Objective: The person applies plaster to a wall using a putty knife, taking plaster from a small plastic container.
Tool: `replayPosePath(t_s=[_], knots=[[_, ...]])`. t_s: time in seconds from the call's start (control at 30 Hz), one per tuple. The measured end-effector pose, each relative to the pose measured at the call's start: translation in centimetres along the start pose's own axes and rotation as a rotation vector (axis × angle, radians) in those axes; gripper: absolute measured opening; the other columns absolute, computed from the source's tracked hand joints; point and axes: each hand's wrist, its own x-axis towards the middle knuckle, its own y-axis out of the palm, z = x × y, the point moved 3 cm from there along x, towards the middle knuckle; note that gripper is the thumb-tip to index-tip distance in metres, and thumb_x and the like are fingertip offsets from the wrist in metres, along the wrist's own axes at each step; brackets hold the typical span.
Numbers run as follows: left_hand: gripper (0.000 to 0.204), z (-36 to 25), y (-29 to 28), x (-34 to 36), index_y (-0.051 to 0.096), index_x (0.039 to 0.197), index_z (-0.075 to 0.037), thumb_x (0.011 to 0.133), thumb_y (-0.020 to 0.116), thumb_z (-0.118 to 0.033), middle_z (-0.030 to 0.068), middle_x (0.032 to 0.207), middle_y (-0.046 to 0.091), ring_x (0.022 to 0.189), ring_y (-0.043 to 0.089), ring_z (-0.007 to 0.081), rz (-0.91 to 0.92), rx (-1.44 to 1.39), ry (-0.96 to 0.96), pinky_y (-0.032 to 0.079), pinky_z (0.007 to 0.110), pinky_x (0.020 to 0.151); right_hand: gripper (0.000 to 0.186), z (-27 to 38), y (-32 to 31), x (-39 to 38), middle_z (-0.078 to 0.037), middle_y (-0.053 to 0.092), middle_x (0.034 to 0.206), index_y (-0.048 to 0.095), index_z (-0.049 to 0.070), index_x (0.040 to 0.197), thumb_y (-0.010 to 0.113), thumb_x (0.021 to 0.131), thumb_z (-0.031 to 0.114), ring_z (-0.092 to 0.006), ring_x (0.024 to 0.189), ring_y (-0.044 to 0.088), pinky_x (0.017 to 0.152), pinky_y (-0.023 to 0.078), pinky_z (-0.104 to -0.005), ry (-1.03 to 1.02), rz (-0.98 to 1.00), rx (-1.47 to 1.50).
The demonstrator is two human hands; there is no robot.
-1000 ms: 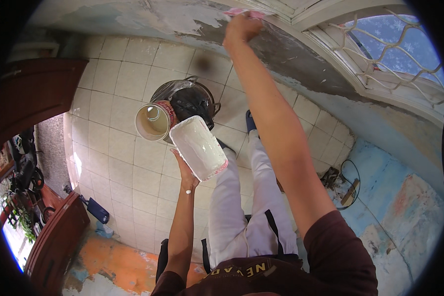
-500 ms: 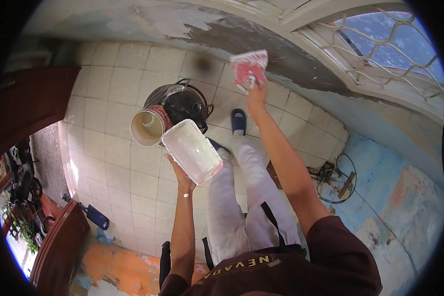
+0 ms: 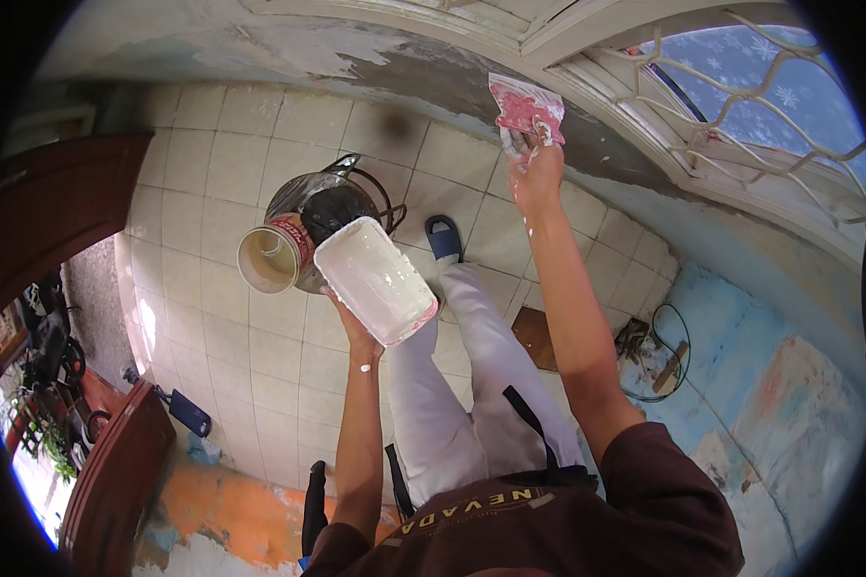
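Observation:
My left hand point(image 3: 352, 325) grips from below a white rectangular tray point(image 3: 375, 279) filled with white paste, held tilted at chest height over the tiled floor. My right hand point(image 3: 535, 171) is raised on an outstretched arm and holds a pink and white pad point(image 3: 524, 108) flat against the grey patchy wall point(image 3: 423, 72), just below a window frame. Under the tray my white trouser legs and one blue slipper point(image 3: 443, 238) show.
A black bucket point(image 3: 329, 207) and a red-banded open tin point(image 3: 271, 258) stand on the cream tiles behind the tray. A window with a curved grille point(image 3: 741, 96) is at upper right, a brown wooden door point(image 3: 58, 212) at left. A cable and a tool point(image 3: 659, 361) lie at right.
My right hand has come down from high on the wall with the pink pad, then shifted slightly right. The tray in my left hand has barely moved.

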Motion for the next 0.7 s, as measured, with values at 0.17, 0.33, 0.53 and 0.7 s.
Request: replayPosePath(t_s=[0.17,0.33,0.53,0.7], knots=[[0.078,1.1,3.2,-0.5,0.017,0.147,-0.017,0.090,0.023,-0.069,0.0078,0.147,0.029,0.132,0.036,0.0271,-0.016,-0.049,0.026,0.039,0.042,0.105,0.022,-0.8,0.7,0.5,-0.012,0.058,0.115,0.053,0.000,0.112,0.052,0.095,0.015,-0.0242,0.103,0.057,0.095,0.048,-0.0374,0.118,-0.045,0.112],[0.082,1.8,3.2,-1.0,0.015,0.149,-0.017,0.088,0.024,-0.072,0.0077,0.152,0.019,0.137,0.026,0.0287,-0.018,-0.060,0.018,0.030,0.042,0.110,0.024,-2.1,2.2,0.4,-0.010,0.057,0.117,0.051,0.005,0.116,0.052,0.095,0.016,-0.0244,0.106,0.055,0.096,0.047,-0.0395,0.171,-0.085,0.164],[0.081,2.3,2.3,-1.0,0.016,0.148,-0.017,0.088,0.026,-0.071,0.0082,0.149,0.025,0.134,0.031,0.0284,-0.030,-0.084,0.042,0.035,0.043,0.107,0.023,-2.7,2.7,0.6,-0.008,0.055,0.119,0.051,0.007,0.116,0.050,0.096,0.017,-0.0244,0.109,0.053,0.098,0.045,-0.0413,0.217,-0.142,0.213],[0.083,2.4,1.9,-1.0,0.016,0.148,-0.016,0.087,0.026,-0.072,0.0084,0.151,0.021,0.136,0.028,0.0293,-0.019,-0.093,0.031,0.032,0.042,0.109,0.032,-1.4,4.1,-0.8,-0.008,0.043,0.131,0.041,0.008,0.129,0.044,0.099,0.017,-0.0231,0.119,0.044,0.107,0.037,-0.0419,0.225,-0.065,0.224]])
